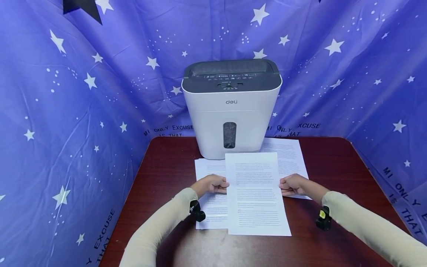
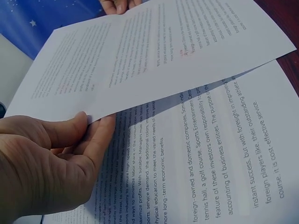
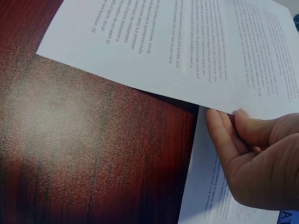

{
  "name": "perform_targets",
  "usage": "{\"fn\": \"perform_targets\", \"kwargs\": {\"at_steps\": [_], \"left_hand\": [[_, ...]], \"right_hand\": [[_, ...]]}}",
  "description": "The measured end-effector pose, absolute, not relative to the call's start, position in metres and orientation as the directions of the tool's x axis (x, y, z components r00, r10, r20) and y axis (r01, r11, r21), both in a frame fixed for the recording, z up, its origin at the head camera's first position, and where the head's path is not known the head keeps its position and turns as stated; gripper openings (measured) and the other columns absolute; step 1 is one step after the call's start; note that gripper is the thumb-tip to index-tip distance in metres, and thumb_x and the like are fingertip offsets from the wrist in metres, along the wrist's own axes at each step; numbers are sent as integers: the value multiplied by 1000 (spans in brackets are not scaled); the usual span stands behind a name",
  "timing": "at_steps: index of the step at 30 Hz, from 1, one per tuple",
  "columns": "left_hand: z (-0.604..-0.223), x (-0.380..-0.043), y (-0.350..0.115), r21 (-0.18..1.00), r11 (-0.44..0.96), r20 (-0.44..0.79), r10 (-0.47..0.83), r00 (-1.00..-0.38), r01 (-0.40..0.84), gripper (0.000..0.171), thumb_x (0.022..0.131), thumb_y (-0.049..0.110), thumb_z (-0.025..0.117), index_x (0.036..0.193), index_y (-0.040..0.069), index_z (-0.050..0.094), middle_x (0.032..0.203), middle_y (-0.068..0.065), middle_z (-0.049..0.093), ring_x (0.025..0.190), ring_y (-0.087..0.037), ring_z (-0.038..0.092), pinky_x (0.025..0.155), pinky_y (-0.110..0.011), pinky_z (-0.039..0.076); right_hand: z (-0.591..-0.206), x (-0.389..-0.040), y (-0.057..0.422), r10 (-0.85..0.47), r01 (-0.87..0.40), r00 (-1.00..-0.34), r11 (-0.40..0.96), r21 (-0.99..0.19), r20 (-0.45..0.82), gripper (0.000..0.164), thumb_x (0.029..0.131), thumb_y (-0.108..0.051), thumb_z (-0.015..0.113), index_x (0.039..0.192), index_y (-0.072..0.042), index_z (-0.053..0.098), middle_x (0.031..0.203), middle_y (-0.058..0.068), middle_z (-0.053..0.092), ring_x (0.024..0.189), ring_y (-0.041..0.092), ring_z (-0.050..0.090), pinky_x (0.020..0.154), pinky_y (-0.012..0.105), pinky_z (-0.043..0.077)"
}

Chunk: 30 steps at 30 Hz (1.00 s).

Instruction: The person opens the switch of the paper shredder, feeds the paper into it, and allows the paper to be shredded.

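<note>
Between both hands a printed sheet of paper (image 1: 255,196) is held up over the table in front of the shredder. My left hand (image 1: 215,184) pinches its left edge, thumb on top and fingers beneath, as the left wrist view shows. At the opposite edge my right hand (image 1: 294,184) pinches the sheet the same way. Below the left hand lie other printed sheets (image 2: 224,154). Another printed page (image 3: 201,186) lies under the right hand. The white paper shredder (image 1: 213,126), marked "deli", stands upright behind the sheet, with a dark grey top (image 1: 233,83).
The dark red wooden table (image 1: 160,170) bears the shredder and papers. A blue curtain (image 1: 110,92) with stars surrounds its back and sides. Papers (image 1: 290,155) also lie at the shredder's right, partly behind it. Each wrist wears a black camera (image 1: 197,211).
</note>
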<state>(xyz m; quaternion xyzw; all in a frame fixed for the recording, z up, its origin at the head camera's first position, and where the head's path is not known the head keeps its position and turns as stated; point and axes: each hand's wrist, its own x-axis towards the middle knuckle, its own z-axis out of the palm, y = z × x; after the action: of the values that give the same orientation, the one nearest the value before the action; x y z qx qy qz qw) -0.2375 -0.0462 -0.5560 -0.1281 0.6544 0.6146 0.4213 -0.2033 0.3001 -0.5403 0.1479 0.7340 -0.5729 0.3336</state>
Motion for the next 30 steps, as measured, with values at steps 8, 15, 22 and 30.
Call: {"fn": "perform_targets", "kwargs": {"at_steps": [8,15,22,30], "left_hand": [[-548,-237,-47,772,218,-635,311,-707,-597,16,96,-5,64,83,5,61,75,-2,62,63,-7,63,64,-20,61],[-518,-240,-44,884,267,-454,300,-839,-383,23,96,-1,66,117,-10,69,95,-9,73,74,-8,66,81,-30,63],[-490,-250,-48,926,272,-347,335,-876,-262,30,98,-1,63,126,-13,64,122,-26,69,97,-18,71,96,-41,59],[-446,-260,-53,958,249,-221,338,-915,-140,28,99,-1,61,124,-14,64,123,-27,69,103,-23,71,98,-41,58]], "right_hand": [[-533,-199,293,-91,497,-820,375,-783,-565,42,98,6,56,133,26,43,80,2,67,69,7,68,68,26,63],[-522,-200,289,-26,389,-905,356,-850,-425,32,100,4,55,125,25,51,73,-3,67,66,4,66,66,24,62],[-503,-208,286,-9,283,-952,349,-893,-305,31,101,4,55,123,25,53,80,-6,68,67,1,68,71,26,63],[-458,-221,285,-21,114,-992,341,-933,-128,34,100,6,56,126,27,50,81,-12,68,69,-4,67,74,23,63]]}}
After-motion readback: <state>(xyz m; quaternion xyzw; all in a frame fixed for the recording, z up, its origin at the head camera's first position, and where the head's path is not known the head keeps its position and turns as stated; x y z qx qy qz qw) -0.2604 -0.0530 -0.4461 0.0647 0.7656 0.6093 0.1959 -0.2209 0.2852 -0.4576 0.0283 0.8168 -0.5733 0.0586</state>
